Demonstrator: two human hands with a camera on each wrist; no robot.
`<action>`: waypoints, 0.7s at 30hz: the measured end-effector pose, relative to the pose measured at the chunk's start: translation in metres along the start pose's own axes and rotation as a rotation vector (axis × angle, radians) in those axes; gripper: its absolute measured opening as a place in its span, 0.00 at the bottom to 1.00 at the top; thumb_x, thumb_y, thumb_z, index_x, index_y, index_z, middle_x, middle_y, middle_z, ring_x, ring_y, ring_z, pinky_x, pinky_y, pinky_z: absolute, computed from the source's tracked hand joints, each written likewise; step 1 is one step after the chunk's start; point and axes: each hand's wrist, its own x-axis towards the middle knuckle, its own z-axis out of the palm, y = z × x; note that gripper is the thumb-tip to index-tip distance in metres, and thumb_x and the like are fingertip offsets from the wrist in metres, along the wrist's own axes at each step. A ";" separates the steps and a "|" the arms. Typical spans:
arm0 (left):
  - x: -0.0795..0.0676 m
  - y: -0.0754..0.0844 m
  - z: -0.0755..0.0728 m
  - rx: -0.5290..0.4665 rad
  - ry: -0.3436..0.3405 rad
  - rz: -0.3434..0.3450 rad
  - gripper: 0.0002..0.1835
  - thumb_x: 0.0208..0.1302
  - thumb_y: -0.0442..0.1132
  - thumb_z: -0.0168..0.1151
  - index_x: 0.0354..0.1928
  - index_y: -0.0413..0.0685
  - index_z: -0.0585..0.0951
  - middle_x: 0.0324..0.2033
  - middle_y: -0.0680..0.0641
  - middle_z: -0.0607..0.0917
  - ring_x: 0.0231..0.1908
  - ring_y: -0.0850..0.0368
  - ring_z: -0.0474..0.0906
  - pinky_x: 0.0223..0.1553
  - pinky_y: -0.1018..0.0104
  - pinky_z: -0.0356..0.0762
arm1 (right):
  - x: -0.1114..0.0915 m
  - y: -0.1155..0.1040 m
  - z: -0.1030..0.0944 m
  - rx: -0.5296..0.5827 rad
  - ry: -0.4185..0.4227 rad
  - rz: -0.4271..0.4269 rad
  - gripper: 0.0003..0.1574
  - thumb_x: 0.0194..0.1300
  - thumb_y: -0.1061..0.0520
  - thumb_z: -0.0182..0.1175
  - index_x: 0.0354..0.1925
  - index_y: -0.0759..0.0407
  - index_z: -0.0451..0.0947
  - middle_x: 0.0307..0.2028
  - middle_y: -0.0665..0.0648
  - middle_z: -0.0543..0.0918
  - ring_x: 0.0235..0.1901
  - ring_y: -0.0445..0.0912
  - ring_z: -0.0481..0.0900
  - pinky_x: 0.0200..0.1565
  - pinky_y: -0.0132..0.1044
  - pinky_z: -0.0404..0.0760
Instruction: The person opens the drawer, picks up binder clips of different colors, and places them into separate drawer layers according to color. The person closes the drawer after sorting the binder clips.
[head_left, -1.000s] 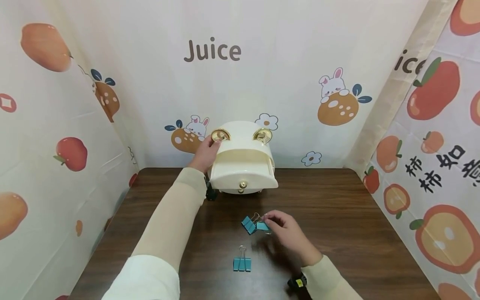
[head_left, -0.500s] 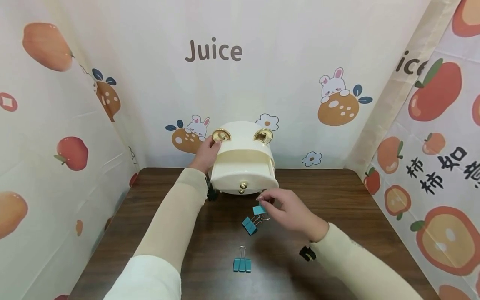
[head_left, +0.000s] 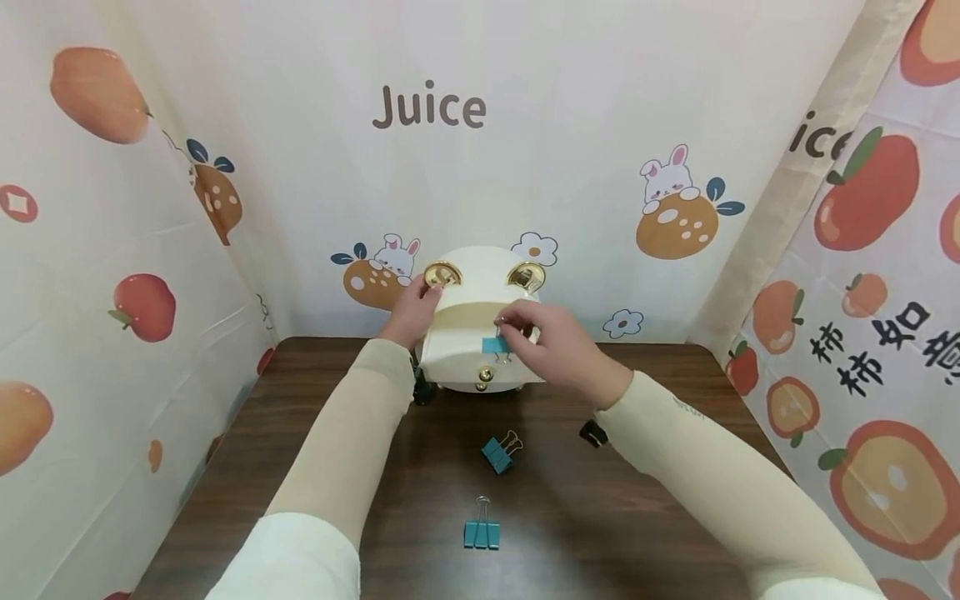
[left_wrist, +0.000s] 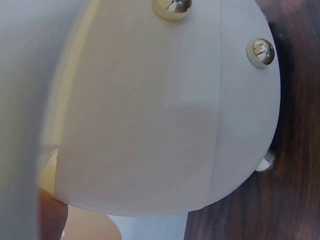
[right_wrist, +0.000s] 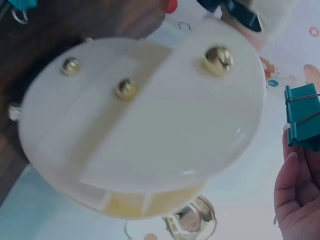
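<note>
A small cream drawer box (head_left: 480, 267) with two gold-rimmed round ornaments stands at the table's back. Its upper drawer (head_left: 450, 350) is pulled out, with a gold knob (left_wrist: 172, 6) on its front. My left hand (head_left: 412, 312) holds the box's left side beside the left ornament; only a blurred part of that hand shows in the left wrist view. Above the open drawer, my right hand (head_left: 551, 342) pinches a teal binder clip (right_wrist: 304, 112) by its wire handle. Two more teal clips lie on the table: one tilted (head_left: 497, 455), one nearer the front (head_left: 482, 534).
The dark wooden table (head_left: 645, 517) reaches to a fruit-printed curtain (head_left: 570, 133) behind and at both sides. A black device (head_left: 423, 390) shows under my left wrist, and another black piece (head_left: 593, 433) by my right wrist.
My right hand has lifted one teal binder clip from beside the tilted one and carried it back and up to the drawer. The left hand has stayed at the box.
</note>
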 end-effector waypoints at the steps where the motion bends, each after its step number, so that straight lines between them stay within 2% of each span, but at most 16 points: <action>1: 0.000 0.000 0.000 0.003 0.001 0.000 0.26 0.83 0.52 0.46 0.77 0.57 0.64 0.74 0.49 0.67 0.73 0.50 0.61 0.72 0.49 0.58 | 0.005 0.000 -0.001 -0.002 0.005 0.011 0.07 0.74 0.60 0.60 0.45 0.59 0.84 0.35 0.48 0.83 0.34 0.43 0.76 0.38 0.41 0.78; 6: 0.000 0.001 0.000 0.005 0.000 0.008 0.25 0.83 0.51 0.45 0.77 0.56 0.65 0.74 0.48 0.67 0.72 0.50 0.61 0.72 0.49 0.59 | 0.026 0.000 -0.004 -0.015 0.023 0.050 0.07 0.74 0.61 0.59 0.44 0.59 0.84 0.34 0.49 0.84 0.33 0.44 0.78 0.38 0.42 0.79; 11: 0.000 0.002 0.001 0.003 0.012 0.014 0.24 0.83 0.51 0.46 0.76 0.56 0.66 0.73 0.48 0.69 0.71 0.50 0.63 0.71 0.49 0.61 | 0.041 0.002 0.000 -0.056 0.016 0.137 0.08 0.75 0.57 0.60 0.45 0.57 0.85 0.35 0.47 0.86 0.32 0.44 0.78 0.38 0.41 0.79; 21: 0.001 0.001 0.003 -0.022 0.030 0.002 0.24 0.83 0.49 0.46 0.75 0.54 0.67 0.71 0.46 0.71 0.68 0.49 0.66 0.70 0.49 0.61 | 0.064 0.012 0.027 -0.142 -0.110 0.303 0.08 0.74 0.53 0.61 0.43 0.52 0.86 0.36 0.46 0.87 0.39 0.42 0.83 0.46 0.42 0.80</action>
